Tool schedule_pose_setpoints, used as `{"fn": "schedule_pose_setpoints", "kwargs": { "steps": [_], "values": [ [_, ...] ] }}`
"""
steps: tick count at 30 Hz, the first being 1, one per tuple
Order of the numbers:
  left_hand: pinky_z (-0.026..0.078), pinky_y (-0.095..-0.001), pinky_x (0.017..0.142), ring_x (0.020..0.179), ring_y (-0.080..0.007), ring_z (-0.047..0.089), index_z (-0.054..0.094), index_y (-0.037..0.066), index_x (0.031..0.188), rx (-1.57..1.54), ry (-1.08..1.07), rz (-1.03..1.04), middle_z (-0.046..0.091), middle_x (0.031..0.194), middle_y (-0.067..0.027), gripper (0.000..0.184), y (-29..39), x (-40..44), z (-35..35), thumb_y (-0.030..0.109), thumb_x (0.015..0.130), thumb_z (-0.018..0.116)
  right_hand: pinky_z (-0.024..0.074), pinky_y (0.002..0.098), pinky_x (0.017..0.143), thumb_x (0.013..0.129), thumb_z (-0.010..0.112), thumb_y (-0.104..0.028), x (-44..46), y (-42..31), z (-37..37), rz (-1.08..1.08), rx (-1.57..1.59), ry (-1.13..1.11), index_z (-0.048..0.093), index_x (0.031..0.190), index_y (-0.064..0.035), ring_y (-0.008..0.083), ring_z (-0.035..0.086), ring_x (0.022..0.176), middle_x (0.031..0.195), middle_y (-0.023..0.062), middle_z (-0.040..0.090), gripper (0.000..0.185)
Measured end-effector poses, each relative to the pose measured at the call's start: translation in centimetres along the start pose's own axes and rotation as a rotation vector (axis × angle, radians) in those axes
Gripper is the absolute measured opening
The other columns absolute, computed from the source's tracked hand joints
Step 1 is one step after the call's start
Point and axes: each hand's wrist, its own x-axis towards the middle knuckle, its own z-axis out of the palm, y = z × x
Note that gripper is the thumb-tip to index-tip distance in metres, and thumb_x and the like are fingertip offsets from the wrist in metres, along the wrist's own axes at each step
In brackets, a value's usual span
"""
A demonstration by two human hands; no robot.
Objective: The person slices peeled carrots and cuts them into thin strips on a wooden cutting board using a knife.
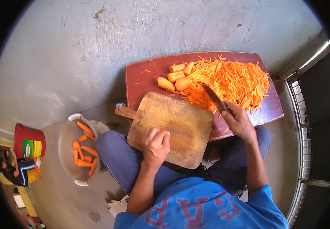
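Note:
My right hand (238,121) grips a knife (212,96) by its handle, the dark blade pointing up and left over the near edge of a large heap of shredded carrot (233,82). My left hand (156,145) is closed in a fist on the near part of a wooden cutting board (176,118); nothing shows in its fingers. The board is bare, tilted, and spans my lap and the table's near edge. Several peeled carrot pieces (175,76) lie beyond it, left of the heap.
The low reddish table (146,80) stands against a rough wall. At my left, a grey basin (67,152) holds several whole carrots (83,162). Farther left are a red bucket (20,141) and another person (20,168). A metal grille (300,103) borders the right side.

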Motion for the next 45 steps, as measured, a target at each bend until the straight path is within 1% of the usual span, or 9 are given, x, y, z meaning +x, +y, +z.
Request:
{"fn": "schedule_pose_setpoints", "kwargs": {
  "steps": [9, 14, 25, 31, 35, 38, 41, 42, 45],
  "values": [
    [0.055, -0.0502, 0.09, 0.091, -0.0351, 0.071, 0.082, -0.002, 0.129, -0.036, -0.11, 0.053, 0.075, 0.094, -0.012, 0.032, 0.7, 0.1, 2.1, 0.002, 0.098, 0.084, 0.0476, 0.0273, 0.059, 0.121, 0.067, -0.024, 3.9, 3.1, -2.4, -0.011, 0.25, 0.216, 0.068, 0.153, 0.0007, 0.0039, 0.054, 0.065, 0.087, -0.0034, 0.062, 0.041],
    [0.056, -0.0493, 0.091, 0.086, -0.0341, 0.069, 0.08, -0.003, 0.137, -0.089, -0.076, 0.031, 0.074, 0.093, -0.0118, 0.04, 0.6, -0.1, 2.5, -0.002, 0.098, 0.084, 0.0669, 0.0498, 0.101, 0.102, 0.072, -0.009, -0.6, 0.2, 0.4, -0.384, -0.099, 0.008, 0.072, 0.15, -0.0004, 0.0445, 0.081, 0.117, 0.133, 0.0282, 0.08, 0.049],
    [0.053, -0.0518, 0.098, 0.102, -0.0367, 0.07, 0.082, 0.001, 0.129, 0.136, -0.196, 0.134, 0.077, 0.104, -0.0127, 0.034, 0.9, 0.0, 2.5, 0.006, 0.096, 0.085, 0.0661, 0.0535, 0.09, 0.108, 0.08, -0.026, -1.2, 0.3, 4.3, -0.72, -0.284, -0.17, 0.073, 0.148, 0.0004, 0.0474, 0.079, 0.103, 0.123, 0.0297, 0.079, 0.048],
    [0.053, -0.0511, 0.098, 0.106, -0.0365, 0.071, 0.084, 0.002, 0.125, 0.098, -0.221, 0.135, 0.076, 0.106, -0.0126, 0.03, 1.4, 0.2, 1.8, 0.008, 0.096, 0.087, 0.0641, 0.0488, 0.101, 0.114, 0.077, -0.027, -0.1, 1.0, 3.3, -0.245, 0.289, -0.177, 0.068, 0.157, 0.0017, 0.0353, 0.08, 0.116, 0.134, 0.0191, 0.083, 0.053],
    [0.054, -0.0506, 0.102, 0.112, -0.0386, 0.071, 0.083, 0.001, 0.127, 0.052, -0.22, 0.115, 0.074, 0.119, -0.0155, 0.034, 1.5, 1.7, 0.3, 0.009, 0.095, 0.088, 0.0615, 0.0528, 0.114, 0.108, 0.082, -0.048, 1.3, 3.5, 2.2, -0.498, -0.253, 0.15, 0.037, 0.182, -0.0062, 0.0529, 0.066, 0.146, 0.183, 0.0352, 0.038, 0.097],
    [0.054, -0.0526, 0.108, 0.119, -0.0419, 0.069, 0.081, -0.001, 0.132, 0.069, -0.245, 0.127, 0.069, 0.132, -0.0186, 0.041, 1.9, 4.8, -1.2, 0.011, 0.094, 0.089, 0.0591, 0.057, 0.117, 0.107, 0.083, -0.038, 0.8, 1.3, 2.6, -0.427, -0.368, 0.128, 0.036, 0.182, -0.0062, 0.0587, 0.06, 0.151, 0.186, 0.0337, 0.033, 0.094],
    [0.055, -0.054, 0.107, 0.122, -0.0416, 0.069, 0.08, -0.001, 0.133, 0.058, -0.226, 0.23, 0.07, 0.13, -0.0183, 0.041, 0.8, 8.4, -0.8, 0.01, 0.095, 0.088, 0.0583, 0.0561, 0.118, 0.109, 0.079, -0.021, 2.5, 0.4, 4.5, -0.332, -0.183, 0.039, 0.044, 0.177, -0.0052, 0.0553, 0.061, 0.151, 0.177, 0.035, 0.045, 0.078],
    [0.055, -0.0528, 0.106, 0.12, -0.0408, 0.07, 0.081, 0.0, 0.131, 0.049, -0.198, 0.243, 0.071, 0.127, -0.0172, 0.039, 0.2, 9.1, -0.3, 0.009, 0.094, 0.089, 0.062, 0.0498, 0.107, 0.111, 0.071, -0.007, 4.0, 1.9, 5.9, -0.496, -0.213, 0.196, 0.059, 0.165, -0.0023, 0.0481, 0.074, 0.133, 0.148, 0.0338, 0.07, 0.055],
    [0.057, -0.0505, 0.103, 0.116, -0.0387, 0.072, 0.083, 0.003, 0.126, 0.077, -0.111, 0.285, 0.074, 0.12, -0.0139, 0.034, -2.3, 9.7, 1.3, 0.009, 0.094, 0.089, 0.0602, 0.036, 0.084, 0.118, 0.064, -0.003, 4.2, 1.5, 6.7, -0.223, -0.015, 0.128, 0.07, 0.155, -0.002, 0.0211, 0.075, 0.091, 0.103, 0.013, 0.075, 0.038]
  ]
}}
